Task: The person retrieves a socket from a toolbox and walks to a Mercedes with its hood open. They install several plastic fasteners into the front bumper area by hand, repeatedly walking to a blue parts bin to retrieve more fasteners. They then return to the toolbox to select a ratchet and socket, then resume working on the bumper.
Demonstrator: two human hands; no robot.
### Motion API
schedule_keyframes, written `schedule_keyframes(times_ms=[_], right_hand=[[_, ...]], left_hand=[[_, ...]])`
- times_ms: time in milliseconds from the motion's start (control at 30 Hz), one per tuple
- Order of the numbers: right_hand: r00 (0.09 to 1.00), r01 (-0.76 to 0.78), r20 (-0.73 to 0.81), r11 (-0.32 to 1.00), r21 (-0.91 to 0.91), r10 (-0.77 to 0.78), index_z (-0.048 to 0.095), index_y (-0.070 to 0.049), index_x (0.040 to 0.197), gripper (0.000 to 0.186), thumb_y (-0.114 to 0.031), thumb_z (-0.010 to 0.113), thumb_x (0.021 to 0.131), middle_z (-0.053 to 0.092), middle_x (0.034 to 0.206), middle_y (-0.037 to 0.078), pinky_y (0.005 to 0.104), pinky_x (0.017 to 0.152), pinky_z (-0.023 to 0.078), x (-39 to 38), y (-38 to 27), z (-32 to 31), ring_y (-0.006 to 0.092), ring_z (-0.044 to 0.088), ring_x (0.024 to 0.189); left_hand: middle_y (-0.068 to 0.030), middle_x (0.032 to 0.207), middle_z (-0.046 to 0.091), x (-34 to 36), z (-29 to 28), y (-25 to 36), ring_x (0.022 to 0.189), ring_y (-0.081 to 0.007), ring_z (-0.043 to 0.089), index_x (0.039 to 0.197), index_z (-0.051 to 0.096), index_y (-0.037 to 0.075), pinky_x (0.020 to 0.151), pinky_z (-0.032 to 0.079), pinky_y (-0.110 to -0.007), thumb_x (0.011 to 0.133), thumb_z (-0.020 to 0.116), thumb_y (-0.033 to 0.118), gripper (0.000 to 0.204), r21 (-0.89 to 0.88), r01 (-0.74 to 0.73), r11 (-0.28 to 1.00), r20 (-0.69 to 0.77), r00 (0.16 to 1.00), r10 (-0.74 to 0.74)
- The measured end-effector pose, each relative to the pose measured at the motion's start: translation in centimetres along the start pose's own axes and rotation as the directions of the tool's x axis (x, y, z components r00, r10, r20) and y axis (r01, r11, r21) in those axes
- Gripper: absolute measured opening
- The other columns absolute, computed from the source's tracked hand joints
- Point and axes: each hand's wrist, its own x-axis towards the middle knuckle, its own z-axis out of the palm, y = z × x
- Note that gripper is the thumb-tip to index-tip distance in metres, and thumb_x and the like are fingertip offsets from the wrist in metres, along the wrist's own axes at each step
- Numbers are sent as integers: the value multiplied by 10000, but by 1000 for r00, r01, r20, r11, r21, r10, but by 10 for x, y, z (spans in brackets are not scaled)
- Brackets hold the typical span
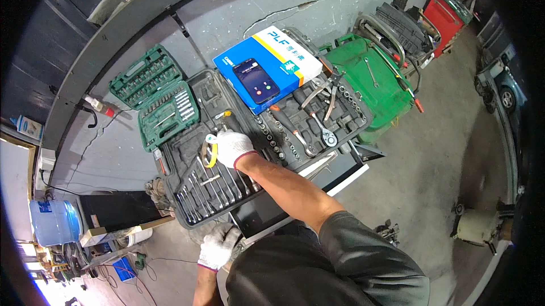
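My right hand (pixel 231 148), in a white knit glove, is over the left half of a black tool case (pixel 190 222). Its fingers are closed on a curved yellow strip-like piece (pixel 213 155), whose kind I cannot make out. Below it lies a row of combination wrenches (pixel 205 192). Just beyond the hand is a black-and-yellow handle (pixel 229 120). My left hand (pixel 219 246), also gloved, is low beside an open drawer (pixel 258 215). Its fingers are curled; what they hold, if anything, is hidden.
A green socket set (pixel 167 110) stands open at the left. A phone (pixel 255 80) lies on a blue-and-white box (pixel 306 63) across the case. Ratchets (pixel 326 134), pliers (pixel 332 99) and sockets fill the right half. A green bin (pixel 363 73) stands beyond, with a wrench (pixel 370 72) on it.
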Motion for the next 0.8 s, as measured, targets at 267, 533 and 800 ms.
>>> schedule_keyframes(times_ms=[267,533,800], right_hand=[[990,-134,104,891,434,99,686,-4,1079,352,-298,693,886,697,962,239,492,804,573,-66,-34,-48,424,698,896],[957,107,229,952,286,-177,525,19,1324,528,-169,691,860,603,1096,252,504,697,576,-146,-101,-42,439,661,780],[903,8,391,917,398,-178,529,-6,1365,489,-180,645,922,611,1181,281,520,835,564,-133,-111,-71,470,674,942]], left_hand=[[-49,1085,717,23,-4,-14,917,-142,671,1379,587,-1,784,548,-297,1055,612,413,526,-807,40,590,-19,995,-94],[-70,1012,681,68,2,8,936,-201,648,1092,644,65,870,563,-392,1039,644,356,295,-997,-51,-60,-35,970,-239],[-77,880,684,88,-9,-36,819,-242,669,1113,634,91,758,573,-406,1046,571,504,423,-985,-107,-136,-27,872,-489]])
